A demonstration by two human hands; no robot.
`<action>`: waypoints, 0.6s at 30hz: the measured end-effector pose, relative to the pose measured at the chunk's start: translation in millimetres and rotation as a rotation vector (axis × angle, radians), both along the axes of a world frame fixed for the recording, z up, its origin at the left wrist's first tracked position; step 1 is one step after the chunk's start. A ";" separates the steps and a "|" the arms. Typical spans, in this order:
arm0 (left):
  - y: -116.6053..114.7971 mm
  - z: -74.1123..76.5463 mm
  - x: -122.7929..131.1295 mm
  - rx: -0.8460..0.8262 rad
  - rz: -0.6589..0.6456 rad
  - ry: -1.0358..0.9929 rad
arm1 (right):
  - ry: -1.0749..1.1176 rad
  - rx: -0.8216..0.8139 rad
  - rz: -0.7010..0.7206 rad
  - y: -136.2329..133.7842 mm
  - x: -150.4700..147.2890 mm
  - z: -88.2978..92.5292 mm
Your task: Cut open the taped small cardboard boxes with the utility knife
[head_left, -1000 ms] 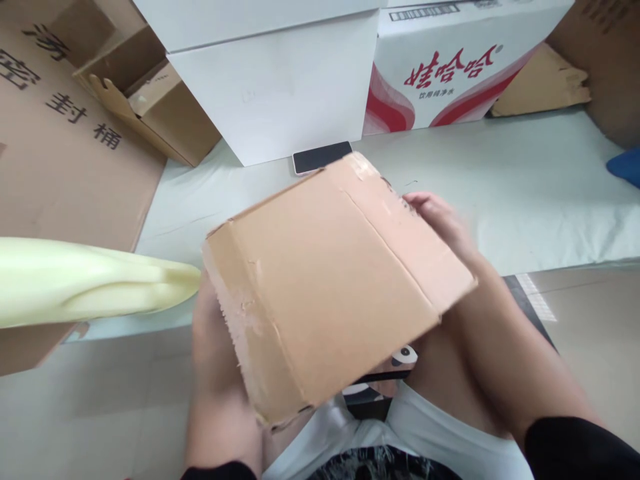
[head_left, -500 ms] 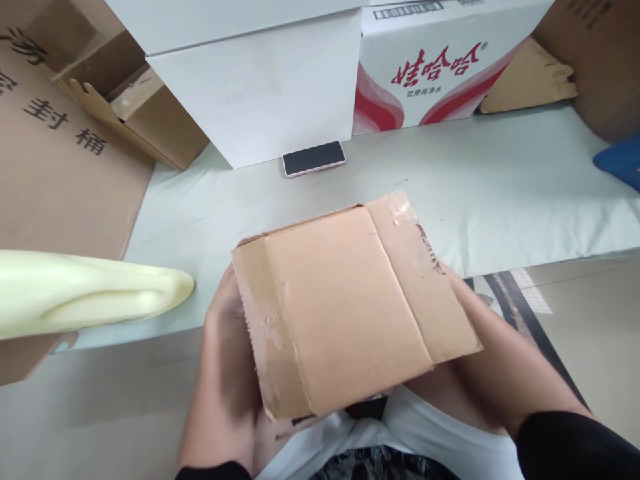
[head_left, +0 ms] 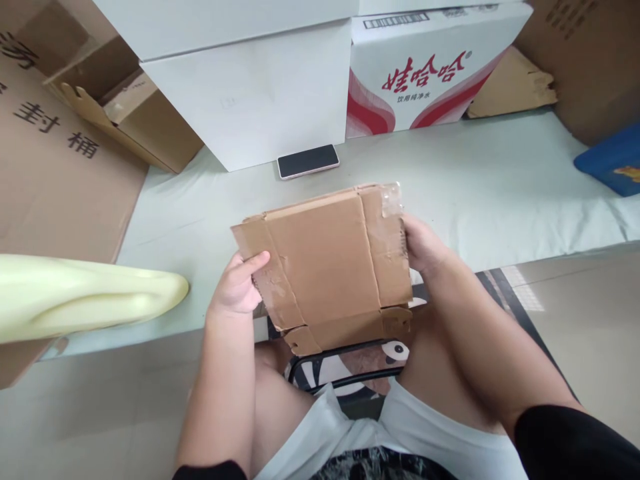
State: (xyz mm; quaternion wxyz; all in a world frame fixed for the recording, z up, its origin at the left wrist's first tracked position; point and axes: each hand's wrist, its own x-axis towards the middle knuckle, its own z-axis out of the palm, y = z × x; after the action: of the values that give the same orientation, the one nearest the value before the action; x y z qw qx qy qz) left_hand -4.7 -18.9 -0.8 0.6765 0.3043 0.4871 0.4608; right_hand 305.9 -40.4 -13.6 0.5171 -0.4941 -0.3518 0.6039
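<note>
A brown cardboard box [head_left: 325,257] with torn tape on its flaps is held over my lap, its broad side facing up. My left hand [head_left: 237,287] grips its left edge, thumb on top of the taped flap. My right hand [head_left: 423,243] clasps the right edge, fingers hidden behind the box. A pale yellow foam piece [head_left: 85,297] lies to the left of my left hand, apart from it.
A phone [head_left: 308,161] lies face up on the white sheet [head_left: 500,187] beyond the box. White cartons [head_left: 250,87], a red-and-white printed carton [head_left: 425,67] and brown cardboard boxes [head_left: 65,167] line the back and left. A blue object [head_left: 610,160] is at the right edge.
The box has been turned and drawn closer to me, from tilted to nearly square-on. My left thumb now shows on top of its left flap, and my right hand has come back into sight at the right edge.
</note>
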 end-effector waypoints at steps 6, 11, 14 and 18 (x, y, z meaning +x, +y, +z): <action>18.0 8.7 -12.6 0.202 0.418 -0.139 | -0.006 0.111 -0.067 -6.3 33.0 3.4; 25.5 3.3 -0.5 0.148 0.462 -0.251 | -0.001 0.100 0.249 -15.8 7.8 5.7; 25.3 -4.0 12.1 0.143 0.445 -0.249 | -0.040 0.063 0.240 -19.1 -12.1 7.5; 18.1 -5.8 19.6 0.081 0.293 -0.228 | -0.061 0.069 0.081 -25.7 0.1 15.8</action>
State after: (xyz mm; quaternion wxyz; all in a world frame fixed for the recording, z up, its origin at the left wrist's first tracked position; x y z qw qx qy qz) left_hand 14.9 -0.8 -6.6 0.6402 0.2033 0.4274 0.6051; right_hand 306.1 -66.1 2.2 0.4979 -0.4798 -0.4077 0.5965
